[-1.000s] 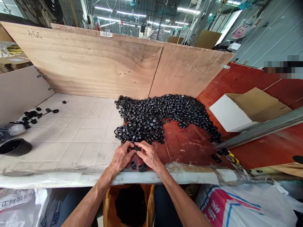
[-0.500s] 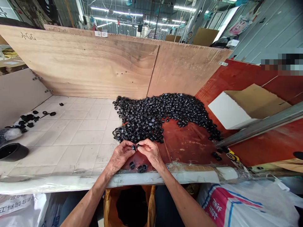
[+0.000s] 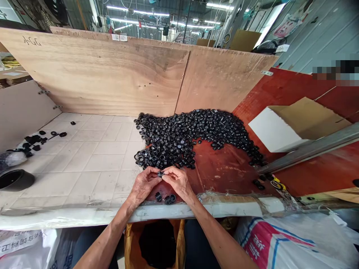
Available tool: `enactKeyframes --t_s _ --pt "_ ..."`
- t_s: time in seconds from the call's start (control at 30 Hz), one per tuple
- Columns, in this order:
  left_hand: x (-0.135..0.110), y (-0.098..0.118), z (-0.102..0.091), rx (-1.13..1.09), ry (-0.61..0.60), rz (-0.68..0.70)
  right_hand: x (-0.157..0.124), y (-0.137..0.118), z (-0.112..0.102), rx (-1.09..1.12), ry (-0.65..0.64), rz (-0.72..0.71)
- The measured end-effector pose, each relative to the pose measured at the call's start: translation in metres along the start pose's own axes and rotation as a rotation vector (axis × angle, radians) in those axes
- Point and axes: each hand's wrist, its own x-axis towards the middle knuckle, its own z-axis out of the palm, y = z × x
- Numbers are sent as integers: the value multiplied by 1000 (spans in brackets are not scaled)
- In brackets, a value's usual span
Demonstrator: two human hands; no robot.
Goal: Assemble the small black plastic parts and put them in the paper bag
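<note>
I watch the left hand (image 3: 144,184) and right hand (image 3: 178,183) pinch one black part (image 3: 160,174), seemingly steadying it; loose pieces (image 3: 168,199) lie, likely for reach, by the table's near edge (image 3: 84,217).

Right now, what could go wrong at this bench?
1. The small black part held between the left hand and right hand could slip and get lost in the similar-looking pile just beyond.
2. The loose black pieces near the front edge might get knocked off by a wrist.
</note>
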Motion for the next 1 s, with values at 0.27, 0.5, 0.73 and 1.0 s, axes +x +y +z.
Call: enactKeyframes --t_s 0.27,0.5,0.73,1.0 --pt "1 -2 -2 50 69 42 -1 2 -4 48 0 8" --pt "2 -3 -1 9 23 33 0 5 -1 68 -58 -16" --pt "0 2 1 19 36 -12 4 9 0 32 11 -56" --pt "-7 0 -1 141 -15 24 -2 13 8 -51 10 -108"
